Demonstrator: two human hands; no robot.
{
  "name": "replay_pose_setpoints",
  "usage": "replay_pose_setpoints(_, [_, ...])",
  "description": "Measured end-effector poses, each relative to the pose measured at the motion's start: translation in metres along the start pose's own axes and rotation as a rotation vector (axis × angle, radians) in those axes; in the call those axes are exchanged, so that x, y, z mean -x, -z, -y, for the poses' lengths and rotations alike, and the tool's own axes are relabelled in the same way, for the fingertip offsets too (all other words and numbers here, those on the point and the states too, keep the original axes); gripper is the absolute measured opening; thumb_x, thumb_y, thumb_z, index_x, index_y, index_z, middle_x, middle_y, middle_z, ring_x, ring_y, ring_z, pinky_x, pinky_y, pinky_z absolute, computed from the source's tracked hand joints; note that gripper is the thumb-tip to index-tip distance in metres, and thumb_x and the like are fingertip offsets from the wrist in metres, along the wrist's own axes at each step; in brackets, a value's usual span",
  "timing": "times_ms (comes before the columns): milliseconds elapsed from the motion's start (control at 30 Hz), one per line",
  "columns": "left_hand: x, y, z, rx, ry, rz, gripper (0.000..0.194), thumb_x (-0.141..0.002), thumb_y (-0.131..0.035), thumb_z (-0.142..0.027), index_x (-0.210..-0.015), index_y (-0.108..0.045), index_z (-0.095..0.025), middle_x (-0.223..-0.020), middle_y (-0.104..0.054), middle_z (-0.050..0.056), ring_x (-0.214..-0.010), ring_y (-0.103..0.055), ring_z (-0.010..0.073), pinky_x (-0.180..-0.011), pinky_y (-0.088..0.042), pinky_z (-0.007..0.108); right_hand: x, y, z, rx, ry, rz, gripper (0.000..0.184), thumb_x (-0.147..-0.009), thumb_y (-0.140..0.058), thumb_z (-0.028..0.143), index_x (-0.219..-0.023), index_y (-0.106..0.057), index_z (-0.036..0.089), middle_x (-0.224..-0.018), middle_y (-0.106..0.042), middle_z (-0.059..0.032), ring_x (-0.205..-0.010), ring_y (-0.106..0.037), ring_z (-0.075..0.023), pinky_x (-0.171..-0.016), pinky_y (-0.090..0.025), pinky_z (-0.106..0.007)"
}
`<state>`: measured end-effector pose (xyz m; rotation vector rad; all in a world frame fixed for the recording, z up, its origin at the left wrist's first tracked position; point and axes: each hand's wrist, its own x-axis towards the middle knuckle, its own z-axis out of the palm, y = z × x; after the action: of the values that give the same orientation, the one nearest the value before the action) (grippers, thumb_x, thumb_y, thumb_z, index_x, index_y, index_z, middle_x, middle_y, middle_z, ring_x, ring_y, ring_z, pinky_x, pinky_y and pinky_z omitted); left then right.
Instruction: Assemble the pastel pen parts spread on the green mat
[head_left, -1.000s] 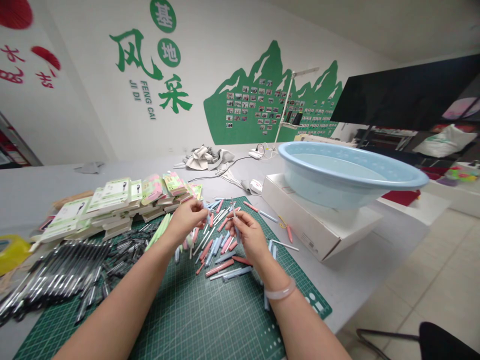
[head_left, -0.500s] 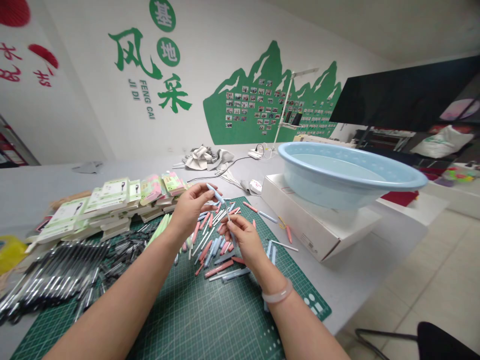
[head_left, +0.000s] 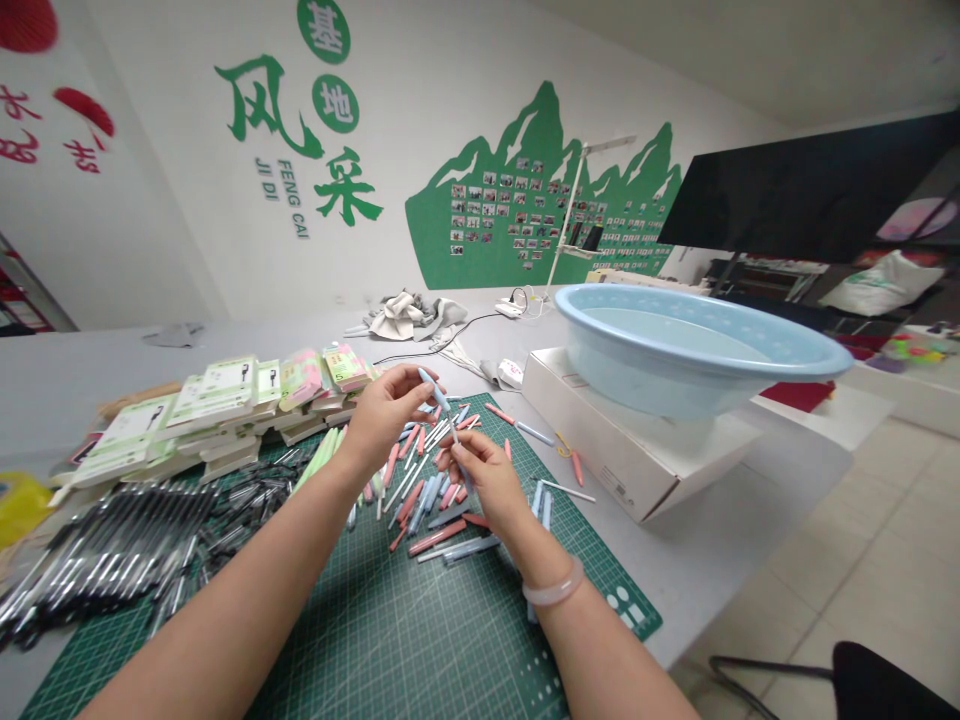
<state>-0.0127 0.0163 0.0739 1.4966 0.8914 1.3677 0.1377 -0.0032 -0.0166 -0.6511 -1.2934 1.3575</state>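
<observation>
The left hand [head_left: 391,405] pinches a blue pen piece [head_left: 433,389], its upper end jutting past the fingers, while the right hand [head_left: 486,472] grips a thin stick [head_left: 453,429] at its lower end.

White wall [head_left: 165,220] with green mountain mural [head_left: 499,258]; pale tiled floor [head_left: 847,560]; black chair [head_left: 870,682]

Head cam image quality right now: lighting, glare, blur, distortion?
Head view: diffuse light, soft shadows on the green mat; head view: small glints on the black pens; head view: yellow item at left edge blurred; head view: dark screen looks wide-angle stretched; head view: fine detail on the blue pen part unreadable.
</observation>
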Motion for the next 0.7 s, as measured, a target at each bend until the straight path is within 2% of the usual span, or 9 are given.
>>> replay_pose_setpoints(167, [0.007, -0.005, 0.006, -0.162, -0.014, 0.095, 0.021, -0.076, -0.058, -0.028, -0.093, -0.059, -0.016, -0.084, -0.064, 0.005, -0.078, -0.061, 0.0179, -0.061, -0.053, 0.028, -0.001, -0.003, 0.000, -0.033, -0.010, -0.029, 0.020, -0.078, -0.059, 0.031, -0.094, -0.057, 0.019, -0.068, -0.063, 0.0001, -0.051, -0.048, -0.0100, -0.047, -0.036, -0.022])
replay_pose_setpoints(300, [0.016, -0.009, 0.015, -0.297, -0.048, 0.118, 0.016, -0.078, -0.056, -0.025, -0.089, -0.061, -0.016, -0.083, -0.064, 0.004, -0.078, -0.061, 0.0170, -0.063, -0.051, 0.026, -0.001, -0.006, 0.003, -0.065, -0.021, -0.089, 0.022, -0.072, -0.066, 0.026, -0.087, -0.051, 0.020, -0.064, -0.063, 0.0030, -0.052, -0.051, -0.0098, -0.052, -0.038, -0.022])
replay_pose_setpoints(467, [0.020, -0.007, 0.019, -0.266, -0.024, 0.125, 0.021, -0.079, -0.054, -0.026, -0.097, -0.060, -0.016, -0.089, -0.065, 0.005, -0.080, -0.061, 0.0179, -0.064, -0.051, 0.026, 0.001, -0.008, 0.005, -0.020, -0.014, -0.141, 0.027, -0.064, -0.072, 0.020, -0.076, -0.048, 0.020, -0.062, -0.062, 0.0049, -0.055, -0.054, -0.0107, -0.054, -0.040, -0.022])
replay_pose_setpoints(700, [0.023, -0.001, 0.023, -0.315, -0.087, 0.155, 0.021, -0.081, -0.053, -0.025, -0.097, -0.062, -0.016, -0.088, -0.065, 0.005, -0.079, -0.060, 0.0170, -0.072, -0.047, 0.028, 0.003, -0.008, 0.000, -0.021, -0.043, -0.123, 0.021, -0.068, -0.071, 0.027, -0.074, -0.053, 0.017, -0.066, -0.065, 0.0009, -0.050, -0.056, -0.0113, -0.048, -0.041, -0.022])
